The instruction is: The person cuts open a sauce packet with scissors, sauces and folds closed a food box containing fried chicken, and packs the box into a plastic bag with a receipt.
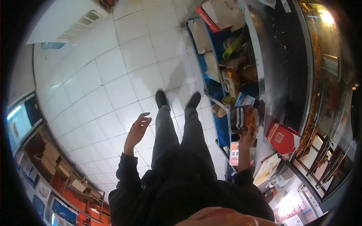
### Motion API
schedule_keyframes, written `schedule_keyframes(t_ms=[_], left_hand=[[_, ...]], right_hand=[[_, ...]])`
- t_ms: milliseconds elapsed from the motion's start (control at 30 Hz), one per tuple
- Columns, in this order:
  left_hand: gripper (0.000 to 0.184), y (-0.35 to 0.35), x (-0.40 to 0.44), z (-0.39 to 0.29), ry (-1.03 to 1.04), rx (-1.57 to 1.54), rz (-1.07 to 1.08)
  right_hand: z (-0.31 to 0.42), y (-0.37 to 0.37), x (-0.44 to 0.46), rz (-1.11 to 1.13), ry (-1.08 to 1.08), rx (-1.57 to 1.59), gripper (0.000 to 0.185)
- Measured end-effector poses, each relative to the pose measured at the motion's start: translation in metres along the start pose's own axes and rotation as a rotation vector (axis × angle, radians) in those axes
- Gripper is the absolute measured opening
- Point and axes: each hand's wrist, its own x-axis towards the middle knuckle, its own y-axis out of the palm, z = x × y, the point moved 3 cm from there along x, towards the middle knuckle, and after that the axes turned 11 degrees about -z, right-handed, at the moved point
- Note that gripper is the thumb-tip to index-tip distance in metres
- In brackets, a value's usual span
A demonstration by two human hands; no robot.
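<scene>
My left hand (138, 130) hangs above the tiled floor, to the left of my legs, with its fingers partly apart and nothing in it. On the right, my right hand (247, 138) is at the lower edge of a dark brown packet (239, 119) with pale stripes and an orange-brown part, its fingers closed against it. The packet is at the near part of the blue shelf unit (212, 34). Below it, beside my right forearm, lies a pale device with red and dark keys (234, 153). A red and white box (281, 140) sits on the counter right of that hand.
Bags and packets (232, 81) fill the shelves, with a flat red box (207, 19) at the far end. A dark counter (281, 71) and a lit glass case (332, 64) run along the right. White floor tiles (109, 75) extend ahead; shelving with boxes (56, 160) stands left.
</scene>
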Motion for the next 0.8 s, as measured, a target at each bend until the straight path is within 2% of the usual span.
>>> schedule_keyframes(t_ms=[33, 67, 167, 267, 333, 400, 467, 500, 533, 633, 800], left_hand=[[0.032, 0.005, 0.009, 0.008, -0.010, 0.014, -0.028], [0.032, 0.009, 0.017, 0.014, -0.017, 0.030, -0.057], [0.032, 0.026, 0.033, 0.024, -0.002, 0.019, -0.087], [0.032, 0.047, 0.036, 0.032, -0.007, -0.046, -0.050], [0.032, 0.059, 0.035, 0.033, -0.028, -0.018, -0.011], [0.032, 0.069, 0.032, 0.037, -0.024, -0.018, 0.019], [0.032, 0.076, 0.031, 0.036, -0.041, -0.013, 0.041], [0.032, 0.078, 0.031, 0.036, -0.043, -0.002, 0.043], [0.032, 0.080, 0.031, 0.037, -0.045, 0.010, 0.044], [0.031, 0.079, 0.032, 0.037, -0.029, 0.026, 0.001], [0.030, 0.081, 0.033, 0.044, -0.072, 0.024, -0.051]], right_hand=[[-0.027, -0.011, 0.025, -0.016, -0.211, -0.133, 0.058], [-0.021, 0.001, 0.031, 0.008, -0.313, -0.218, 0.067], [-0.036, 0.005, 0.067, -0.057, -0.625, -0.381, 0.067], [-0.013, 0.054, 0.074, -0.290, -0.165, 0.182, 0.057], [0.005, 0.083, 0.072, -0.455, 0.051, 0.386, 0.051], [-0.007, 0.090, 0.111, -0.064, 0.002, 0.588, 0.049], [-0.026, 0.082, 0.162, 0.035, -0.326, 0.359, 0.044], [-0.033, 0.084, 0.182, 0.020, -0.398, 0.302, 0.045], [-0.034, 0.089, 0.197, 0.002, -0.412, 0.291, 0.045], [-0.025, 0.110, 0.231, -0.014, -0.259, 0.408, 0.046], [-0.016, 0.133, 0.250, -0.044, -0.141, 0.526, 0.047]])
